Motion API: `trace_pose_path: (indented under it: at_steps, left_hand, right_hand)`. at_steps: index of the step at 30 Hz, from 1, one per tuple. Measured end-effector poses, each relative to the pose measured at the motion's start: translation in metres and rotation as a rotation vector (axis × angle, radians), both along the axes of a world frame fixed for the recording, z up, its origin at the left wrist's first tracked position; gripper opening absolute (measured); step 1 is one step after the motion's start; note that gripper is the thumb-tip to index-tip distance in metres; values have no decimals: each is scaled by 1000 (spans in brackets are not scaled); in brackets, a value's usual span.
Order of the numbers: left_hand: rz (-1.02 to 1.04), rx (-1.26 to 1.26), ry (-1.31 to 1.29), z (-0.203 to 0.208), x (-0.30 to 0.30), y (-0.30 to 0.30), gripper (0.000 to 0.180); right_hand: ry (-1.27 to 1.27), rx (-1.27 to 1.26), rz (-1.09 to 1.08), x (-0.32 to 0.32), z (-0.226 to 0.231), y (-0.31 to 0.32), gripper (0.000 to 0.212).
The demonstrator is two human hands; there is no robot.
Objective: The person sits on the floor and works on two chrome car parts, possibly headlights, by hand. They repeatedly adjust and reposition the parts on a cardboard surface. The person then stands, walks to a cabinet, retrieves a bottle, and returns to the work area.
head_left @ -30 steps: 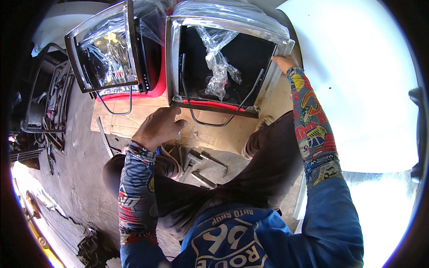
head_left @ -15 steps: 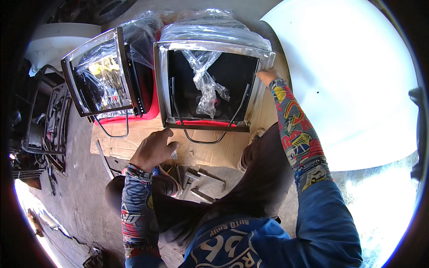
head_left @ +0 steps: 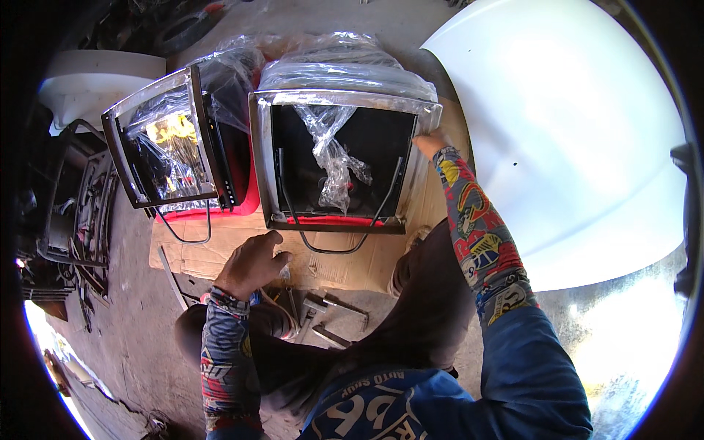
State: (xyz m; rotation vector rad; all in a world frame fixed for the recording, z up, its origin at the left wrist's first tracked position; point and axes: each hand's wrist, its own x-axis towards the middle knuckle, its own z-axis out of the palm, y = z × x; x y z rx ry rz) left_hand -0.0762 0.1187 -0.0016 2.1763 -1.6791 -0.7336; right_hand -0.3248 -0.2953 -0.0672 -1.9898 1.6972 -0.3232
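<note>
A seat wrapped in clear plastic (head_left: 345,73) lies with its underside facing me, bearing a squarish grey metal frame (head_left: 337,100). My right hand (head_left: 431,144) is closed on the frame's right side, its far fingers partly hidden. Just below the frame's lower left corner, my left hand (head_left: 251,265) is held with its thumb apart and its fingertips at or close to the bottom bar; contact is unclear. A bent black bar (head_left: 334,251) sticks out along the near edge. Twisted plastic (head_left: 334,165) hangs across the black underside.
To the left rests a second wrapped seat with a similar metal frame (head_left: 195,110). Cardboard (head_left: 345,271) lies beneath both. Metal clamps (head_left: 334,312) are on the floor between my legs. A large white panel (head_left: 557,147) stands at the right, and metal scrap (head_left: 88,220) at the far left.
The view has shifted slightly, so the seats sit lower in the picture. Both hands keep nearly the same places on or beside the frame.
</note>
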Motion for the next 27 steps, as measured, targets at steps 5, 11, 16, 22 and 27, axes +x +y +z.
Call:
trace_pose_path:
  at_steps: [5,11,16,22,27]
  left_hand:
    - [16,8,42,-1,0,2,40]
    - [58,49,43,4,-1,3,38]
    - [59,13,43,3,-1,4,37]
    - [47,-13,20,0,0,6,37]
    - [51,-27,17,2,-1,6,37]
  right_hand:
    - [3,69,-39,3,21,16,58]
    - [161,114,166,4,47,31,52]
    - [115,231,192,0,36,18,64]
    - [-125,217,31,-5,9,3,76]
    - [-153,207,24,-12,3,-2,62]
